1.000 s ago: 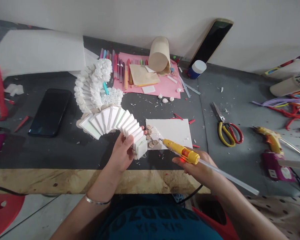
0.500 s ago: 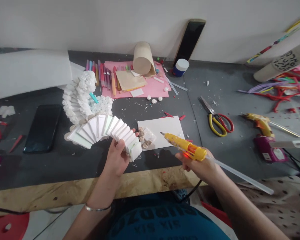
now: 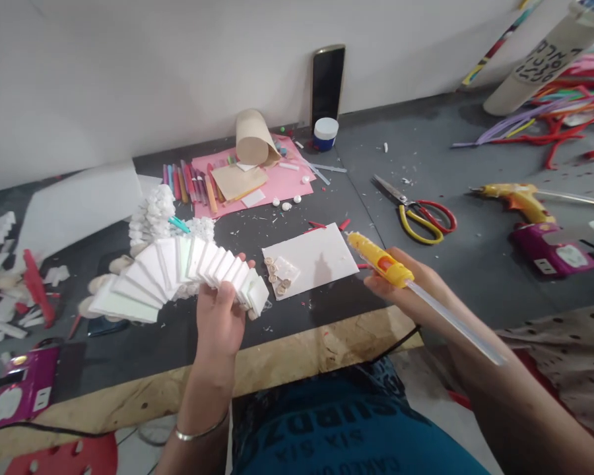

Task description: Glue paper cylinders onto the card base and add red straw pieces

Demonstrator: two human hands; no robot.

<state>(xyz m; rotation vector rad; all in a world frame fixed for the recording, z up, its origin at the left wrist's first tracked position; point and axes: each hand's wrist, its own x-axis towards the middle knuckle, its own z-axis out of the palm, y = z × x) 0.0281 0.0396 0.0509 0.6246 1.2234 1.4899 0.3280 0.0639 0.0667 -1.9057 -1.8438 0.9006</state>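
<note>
We see phone (image 3: 103, 326) mostly hidden under foam fan (image 3: 168, 277), 8 o'clock; tube (image 3: 544, 59) cut off by frame, 2 o'clock.

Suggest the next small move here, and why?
Probably bring the tip of the yellow glue gun in the right hand to the white stepped foam piece in the left hand: the gun is gripped with a glue stick loaded, and the piece is held up off the table.

The dark grey work table (image 3: 426, 132), edged in bare plywood (image 3: 277, 369), carried a pink paper sheet (image 3: 297, 188). Felt markers (image 3: 188, 185) lay across that sheet's left end, a white card (image 3: 311, 260) just below it, and yellow-and-red-handled scissors (image 3: 416, 221) to its right, with a yellow glue gun (image 3: 517, 199) and tangled pipe cleaners (image 3: 549, 125) farther right.
</note>
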